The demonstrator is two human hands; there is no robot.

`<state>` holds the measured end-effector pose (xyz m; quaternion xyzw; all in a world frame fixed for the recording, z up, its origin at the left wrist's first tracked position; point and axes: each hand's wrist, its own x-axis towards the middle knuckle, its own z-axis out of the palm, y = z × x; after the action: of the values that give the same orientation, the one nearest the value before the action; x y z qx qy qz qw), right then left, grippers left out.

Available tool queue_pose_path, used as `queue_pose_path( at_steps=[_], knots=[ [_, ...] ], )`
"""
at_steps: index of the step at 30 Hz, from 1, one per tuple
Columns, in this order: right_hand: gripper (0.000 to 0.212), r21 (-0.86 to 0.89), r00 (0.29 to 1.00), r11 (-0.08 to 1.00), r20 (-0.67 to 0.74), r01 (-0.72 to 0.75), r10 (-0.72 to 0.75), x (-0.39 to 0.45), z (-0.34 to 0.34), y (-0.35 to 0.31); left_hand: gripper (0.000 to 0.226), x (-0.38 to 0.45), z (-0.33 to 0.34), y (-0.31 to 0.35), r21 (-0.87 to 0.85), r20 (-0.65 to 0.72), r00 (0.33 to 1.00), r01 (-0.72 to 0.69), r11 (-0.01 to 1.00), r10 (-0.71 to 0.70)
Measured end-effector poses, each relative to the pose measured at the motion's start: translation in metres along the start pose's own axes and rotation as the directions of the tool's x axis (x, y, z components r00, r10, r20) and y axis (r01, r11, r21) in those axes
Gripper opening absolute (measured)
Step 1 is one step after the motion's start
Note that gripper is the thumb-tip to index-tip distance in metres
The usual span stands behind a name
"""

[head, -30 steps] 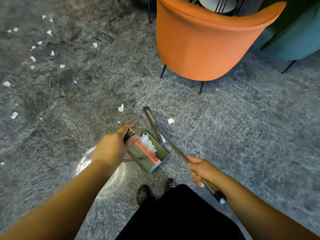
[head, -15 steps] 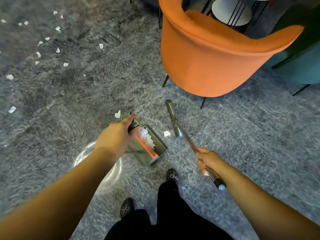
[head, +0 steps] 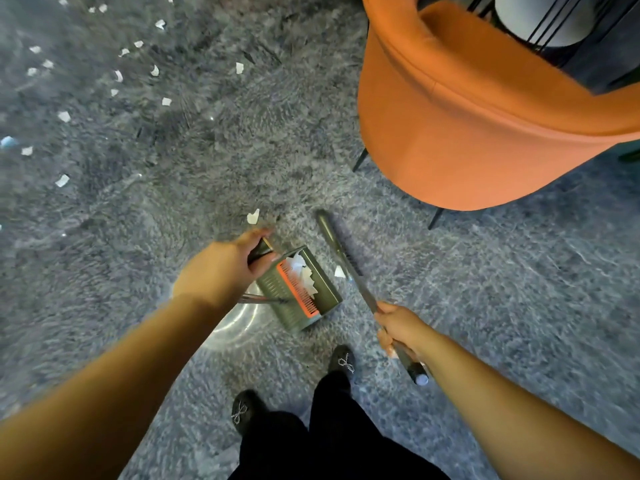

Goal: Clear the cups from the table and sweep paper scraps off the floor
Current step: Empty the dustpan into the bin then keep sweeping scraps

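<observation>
The dustpan [head: 300,289], paper scraps [head: 304,271] inside, is gripped by the left hand [head: 221,271], the broom [head: 346,265] grasped by the right hand [head: 401,327].

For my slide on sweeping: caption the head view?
Left hand holds dustpan, right hand the broom beside a scrap.

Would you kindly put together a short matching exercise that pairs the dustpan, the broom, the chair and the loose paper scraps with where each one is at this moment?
Things:
1. dustpan
2. broom
3. chair
4. paper scraps

Places:
A. scattered on the carpet, far left
B. handle gripped by the left hand
C. standing at the upper right
D. handle gripped by the right hand

Pairs: 1-B, 2-D, 3-C, 4-A
</observation>
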<state>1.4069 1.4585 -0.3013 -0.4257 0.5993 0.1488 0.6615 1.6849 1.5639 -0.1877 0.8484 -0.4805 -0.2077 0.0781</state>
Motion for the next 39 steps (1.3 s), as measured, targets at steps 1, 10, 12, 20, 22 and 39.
queue_pose_path(
  at_steps=[1, 10, 12, 20, 22, 39],
  knots=[
    [0.041, -0.015, 1.0, 1.0, 0.025, 0.002, -0.002, -0.002, 0.003, -0.001, 0.049, -0.001, 0.0, -0.001, -0.004, -0.003, 1.0, 0.003, 1.0, -0.003],
    [0.046, 0.045, 0.987, 0.998, 0.157, -0.033, 0.026, -0.029, 0.019, -0.021, 0.047, -0.027, -0.012, -0.03, -0.152, -0.077, 0.987, 0.126, 0.98, -0.139],
    [0.045, 0.073, 0.986, 0.997, 0.164, -0.032, 0.02, -0.034, 0.023, -0.035, 0.044, -0.039, -0.02, -0.047, -0.211, -0.115, 0.971, 0.181, 0.961, -0.208],
    [0.047, 0.007, 0.992, 0.999, 0.115, 0.047, -0.047, -0.039, 0.066, -0.097, 0.042, -0.07, -0.058, -0.129, -0.296, -0.203, 0.901, 0.316, 0.901, -0.383],
    [0.047, 0.015, 0.993, 0.999, 0.106, 0.045, -0.047, -0.037, 0.076, -0.112, 0.042, -0.074, -0.065, -0.145, -0.313, -0.201, 0.897, 0.322, 0.894, -0.393],
    [0.047, -0.125, 0.997, 0.992, 0.08, 0.013, -0.003, 0.031, 0.116, -0.264, 0.046, 0.008, -0.085, -0.248, -0.329, -0.168, 0.818, 0.479, 0.814, -0.55]
  ],
)
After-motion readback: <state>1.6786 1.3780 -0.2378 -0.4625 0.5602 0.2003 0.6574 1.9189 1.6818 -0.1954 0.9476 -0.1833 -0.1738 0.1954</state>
